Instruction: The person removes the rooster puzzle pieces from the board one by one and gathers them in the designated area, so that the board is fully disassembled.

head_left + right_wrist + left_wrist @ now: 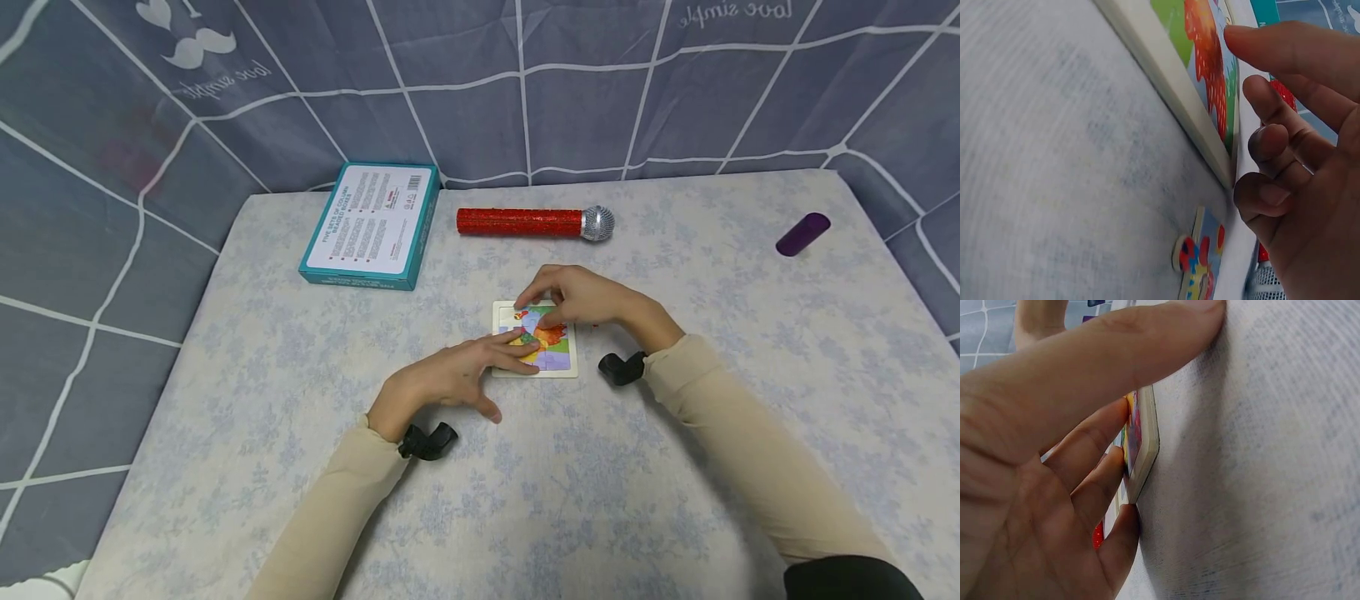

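A small jigsaw puzzle (555, 360) in a pale frame lies on the table, with an orange figure and green and purple areas in its picture. My left hand (457, 371) rests its outstretched fingers on the puzzle's left part, the thumb apart near the cloth. Over the upper part is my right hand (588, 296), its index finger reaching to the top left edge and its thumb at the picture. No piece shows between these fingers. A loose puzzle piece (1202, 259) with red, blue and yellow print lies by the frame, mostly hidden by the right hand in the head view.
Behind the puzzle lies a red glittery microphone (521, 222) with a silver head. A teal and white box (371, 221) is at the back left, a dark purple cylinder (802, 234) at the back right. A grey checked curtain (480, 125) hangs behind the table.
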Demonstrator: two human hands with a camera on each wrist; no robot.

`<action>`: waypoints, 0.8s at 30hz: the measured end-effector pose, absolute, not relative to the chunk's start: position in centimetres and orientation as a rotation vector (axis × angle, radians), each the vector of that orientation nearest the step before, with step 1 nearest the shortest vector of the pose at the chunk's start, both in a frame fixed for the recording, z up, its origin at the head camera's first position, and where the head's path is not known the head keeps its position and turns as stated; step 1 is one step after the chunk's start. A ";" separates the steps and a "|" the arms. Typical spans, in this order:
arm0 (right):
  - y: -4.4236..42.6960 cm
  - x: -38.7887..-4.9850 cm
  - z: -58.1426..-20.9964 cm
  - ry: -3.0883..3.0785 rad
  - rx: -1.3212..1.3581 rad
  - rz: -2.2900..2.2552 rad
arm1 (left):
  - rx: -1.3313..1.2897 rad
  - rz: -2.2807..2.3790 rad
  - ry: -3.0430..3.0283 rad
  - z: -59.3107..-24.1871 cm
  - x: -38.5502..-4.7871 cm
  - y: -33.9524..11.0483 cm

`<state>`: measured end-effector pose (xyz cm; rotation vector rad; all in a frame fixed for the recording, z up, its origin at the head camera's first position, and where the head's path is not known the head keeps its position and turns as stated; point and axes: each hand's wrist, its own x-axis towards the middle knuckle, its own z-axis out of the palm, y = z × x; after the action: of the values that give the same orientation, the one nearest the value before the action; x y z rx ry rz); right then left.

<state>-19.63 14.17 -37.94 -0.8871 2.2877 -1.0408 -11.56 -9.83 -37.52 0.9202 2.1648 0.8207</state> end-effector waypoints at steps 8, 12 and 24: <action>13.8 -19.6 -38.0 2.288 -0.896 -0.999 | 0.918 0.806 2.178 -37.4 -11.5 -9.7; 13.7 -19.6 -37.9 2.288 -0.895 -0.994 | 0.927 0.807 2.180 -37.4 -11.5 -9.8; 13.6 -19.8 -38.1 2.285 -0.889 -1.006 | 0.949 0.796 2.177 -37.5 -11.6 -9.6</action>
<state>-19.79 13.65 -38.11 -0.8894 2.2854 -1.0062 -11.60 -9.65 -37.52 0.9494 2.1768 0.7964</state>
